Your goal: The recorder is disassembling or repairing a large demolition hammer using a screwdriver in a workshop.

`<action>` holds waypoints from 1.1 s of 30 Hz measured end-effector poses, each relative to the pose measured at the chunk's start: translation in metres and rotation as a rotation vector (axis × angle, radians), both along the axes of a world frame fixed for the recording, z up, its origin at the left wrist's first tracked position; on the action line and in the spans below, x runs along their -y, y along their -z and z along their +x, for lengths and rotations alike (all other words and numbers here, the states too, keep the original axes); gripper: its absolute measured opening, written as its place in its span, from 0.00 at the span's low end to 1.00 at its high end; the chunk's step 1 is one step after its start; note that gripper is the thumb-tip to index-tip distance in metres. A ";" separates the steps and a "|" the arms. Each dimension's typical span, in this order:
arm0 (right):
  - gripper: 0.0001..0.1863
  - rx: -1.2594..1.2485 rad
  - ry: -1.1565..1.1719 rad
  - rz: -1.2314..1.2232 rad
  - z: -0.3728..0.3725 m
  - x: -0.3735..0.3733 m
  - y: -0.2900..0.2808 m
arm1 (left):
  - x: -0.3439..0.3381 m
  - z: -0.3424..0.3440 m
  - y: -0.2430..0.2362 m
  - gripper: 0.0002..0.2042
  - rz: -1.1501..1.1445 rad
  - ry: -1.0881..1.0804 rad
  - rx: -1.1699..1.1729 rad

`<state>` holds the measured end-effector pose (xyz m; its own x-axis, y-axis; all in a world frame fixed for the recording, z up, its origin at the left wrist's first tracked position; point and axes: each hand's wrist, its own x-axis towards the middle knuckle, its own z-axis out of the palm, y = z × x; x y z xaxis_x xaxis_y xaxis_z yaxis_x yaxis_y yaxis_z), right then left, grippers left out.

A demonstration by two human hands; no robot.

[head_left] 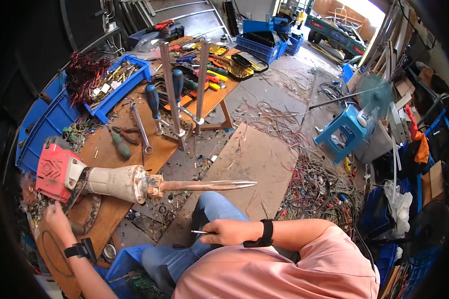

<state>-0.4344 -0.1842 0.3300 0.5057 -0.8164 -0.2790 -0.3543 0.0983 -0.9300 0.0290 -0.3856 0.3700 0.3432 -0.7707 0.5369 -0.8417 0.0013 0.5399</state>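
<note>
A demolition hammer (112,182) with a red rear housing, an off-white barrel and a long pointed chisel (209,185) lies sideways on the wooden bench (97,149). Its chisel juts past the bench edge, over my knee. My left hand (57,223) is at the red housing's lower edge, fingers closed against it; their exact grip is partly hidden. Near my lap, my right hand (226,232) is closed around a thin metal rod (199,231), its end sticking out to the left. Whether the rod has a handle is hidden in the fist.
Beyond the hammer are a green-handled screwdriver (119,143), a wrench (142,130) and an upright metal jig (177,99). Blue bins (50,124) line the left. Cut wires (314,199) litter the floor; a blue stool (341,130) and fan (376,94) stand right.
</note>
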 end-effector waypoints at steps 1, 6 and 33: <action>0.18 0.005 -0.016 -0.003 0.002 0.000 0.003 | -0.005 -0.001 -0.003 0.14 0.007 -0.009 -0.012; 0.16 -0.062 -0.006 -0.046 0.005 -0.001 0.011 | -0.027 -0.071 -0.037 0.15 0.079 -0.098 0.001; 0.08 -0.141 -0.062 -0.105 0.051 0.030 0.018 | -0.357 -0.039 0.127 0.12 1.094 0.068 -0.029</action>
<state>-0.3838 -0.2147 0.3124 0.5174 -0.8134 -0.2658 -0.4846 -0.0225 -0.8744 -0.0096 -0.0287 0.2435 0.2832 -0.8431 -0.4571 -0.8448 -0.4449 0.2973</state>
